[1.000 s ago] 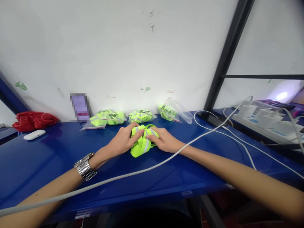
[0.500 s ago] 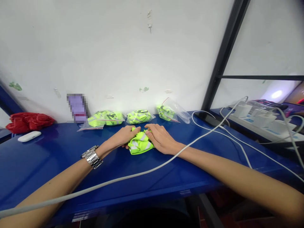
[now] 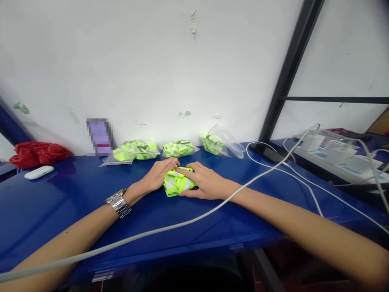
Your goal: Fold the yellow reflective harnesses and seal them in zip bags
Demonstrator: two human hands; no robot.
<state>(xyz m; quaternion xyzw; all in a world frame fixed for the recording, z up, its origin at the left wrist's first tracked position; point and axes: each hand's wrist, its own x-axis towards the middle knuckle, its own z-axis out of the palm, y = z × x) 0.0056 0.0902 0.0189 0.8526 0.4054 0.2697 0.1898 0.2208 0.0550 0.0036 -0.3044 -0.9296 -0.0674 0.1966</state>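
A crumpled bundle of neon yellow cloth with silver strips (image 3: 176,183) lies on the blue table (image 3: 146,239), between my hands. My left hand (image 3: 158,174), with a metal watch at the wrist, closes on the bundle's left and far side. From the right, my right hand (image 3: 205,181) grips it, with fingers over the top and the thumb at the near edge. Behind my hands, along the wall, lie clear bags with similar cloth: one at the left (image 3: 135,150), one in the middle (image 3: 178,149) and an open-ended one at the right (image 3: 214,144).
A white cable (image 3: 182,224) crosses in front of my forearms. At the left are a red plastic bag (image 3: 39,154) and a white case (image 3: 39,172); a blurred phone (image 3: 100,137) leans on the wall. A dark phone (image 3: 267,152) and white chargers (image 3: 337,152) are at the right.
My right hand has shifted its hold, its fingers now reaching over the bundle and its thumb at the near edge. My left fingers have drawn together at the far side.
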